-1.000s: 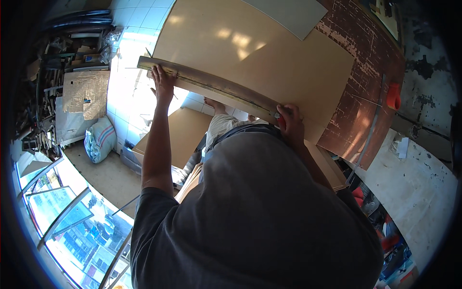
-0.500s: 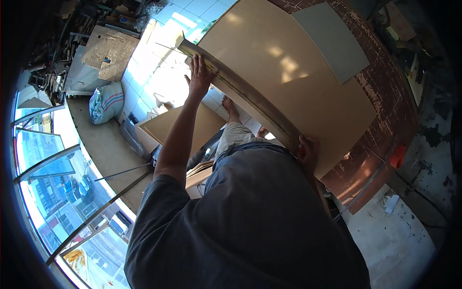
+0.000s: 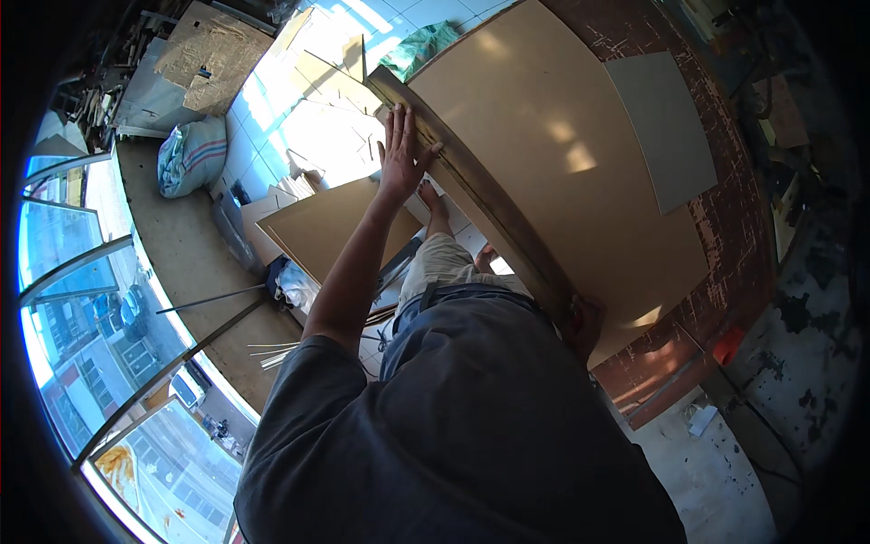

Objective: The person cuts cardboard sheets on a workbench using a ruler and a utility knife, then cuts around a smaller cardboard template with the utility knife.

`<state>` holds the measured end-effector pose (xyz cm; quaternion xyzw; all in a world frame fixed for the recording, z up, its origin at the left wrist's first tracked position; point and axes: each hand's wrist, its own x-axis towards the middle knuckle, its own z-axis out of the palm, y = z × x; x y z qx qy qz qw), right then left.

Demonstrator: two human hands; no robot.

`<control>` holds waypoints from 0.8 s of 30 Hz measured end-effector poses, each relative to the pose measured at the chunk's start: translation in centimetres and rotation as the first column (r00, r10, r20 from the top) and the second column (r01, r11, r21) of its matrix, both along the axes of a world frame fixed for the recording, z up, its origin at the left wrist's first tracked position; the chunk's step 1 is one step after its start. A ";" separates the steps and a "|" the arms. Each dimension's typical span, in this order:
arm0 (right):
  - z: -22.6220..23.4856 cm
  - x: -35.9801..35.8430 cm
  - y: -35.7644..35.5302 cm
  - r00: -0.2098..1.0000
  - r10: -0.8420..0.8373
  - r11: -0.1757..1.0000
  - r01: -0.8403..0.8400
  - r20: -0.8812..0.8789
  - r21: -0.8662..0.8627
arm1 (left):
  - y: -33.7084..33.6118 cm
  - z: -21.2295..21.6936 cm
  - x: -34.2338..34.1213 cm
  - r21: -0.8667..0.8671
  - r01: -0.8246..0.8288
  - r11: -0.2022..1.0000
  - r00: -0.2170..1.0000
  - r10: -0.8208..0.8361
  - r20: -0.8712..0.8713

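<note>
A large tan sheet of board [image 3: 580,163] lies on the worn red-brown table. Along its left edge runs a long dark wooden straightedge [image 3: 485,195]. My left hand [image 3: 401,154] presses flat on the far part of the straightedge, its fingers stretched out and the thumb spread to the right. At the near end, close to my body, my right hand [image 3: 585,324] is curled in shadow beside the straightedge. What it grips is hidden now. A smaller grey sheet [image 3: 663,127] rests on the right side of the tan board.
The table's scratched top [image 3: 725,227] shows to the right, with a red object [image 3: 728,346] at its edge. Tan panels [image 3: 340,222] lean by my legs on the left. A stuffed sack [image 3: 193,156] sits beyond them, and a green plastic bag [image 3: 419,47] lies on the tiled floor.
My right hand has drawn nearer to my body along the straightedge; the red thing seen in it before no longer shows. My left thumb is spread wider. The whole view has shifted.
</note>
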<state>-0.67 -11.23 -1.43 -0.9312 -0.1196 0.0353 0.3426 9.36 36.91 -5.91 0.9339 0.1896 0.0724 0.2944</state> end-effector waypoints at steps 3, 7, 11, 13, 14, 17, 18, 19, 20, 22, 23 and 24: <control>0.4 -0.3 0.9 0.988 -0.126 0.991 0.130 -0.095 0.043 | 0.1 -0.5 0.2 -0.004 0.018 1.000 0.998 -0.017 0.065; -0.3 -0.5 1.5 0.972 -0.205 0.978 0.197 -0.118 -0.076 | 0.2 -1.0 0.4 0.023 0.054 0.998 0.988 -0.057 0.141; 0.4 0.0 3.1 0.977 -0.199 0.977 0.192 -0.073 -0.089 | 0.3 -0.6 0.1 -0.013 0.043 0.999 0.990 -0.041 0.131; -0.2 -0.2 2.8 0.986 -0.167 0.980 0.164 -0.016 -0.111 | 0.2 -0.6 0.3 -0.036 0.049 0.998 0.990 -0.044 0.132; -0.4 -0.4 2.7 0.980 -0.198 0.976 0.196 -0.015 -0.092 | 0.0 -0.5 0.4 -0.053 0.050 0.997 0.992 -0.043 0.121; -0.9 -1.1 2.6 0.967 -0.254 0.963 0.251 -0.029 -0.096 | -0.2 -0.3 0.4 -0.093 0.058 0.994 0.993 -0.048 0.109; -1.0 -1.2 2.5 0.960 -0.279 0.955 0.273 -0.039 -0.115 | -0.3 -0.3 0.4 -0.104 0.061 0.993 0.991 -0.048 0.127; -1.1 -1.1 2.3 0.959 -0.279 0.955 0.272 -0.042 -0.120 | -0.3 -0.3 0.3 -0.115 0.065 0.991 0.988 -0.048 0.146; -0.8 -0.9 2.3 0.975 -0.220 0.966 0.216 -0.018 -0.139 | -0.2 -0.3 0.2 -0.117 0.064 0.991 0.989 -0.047 0.143; -0.5 -0.8 2.4 0.987 -0.160 0.974 0.158 0.001 -0.162 | -0.2 -0.3 0.0 -0.117 0.075 0.990 0.988 -0.058 0.142; -0.4 -0.8 2.5 0.985 -0.175 0.971 0.170 -0.014 -0.165 | -0.2 -0.3 0.0 -0.118 0.077 0.990 0.988 -0.059 0.144; -0.3 -0.9 2.5 0.982 -0.189 0.969 0.181 -0.030 -0.168 | -0.2 -0.3 -0.1 -0.122 0.071 0.990 0.988 -0.053 0.143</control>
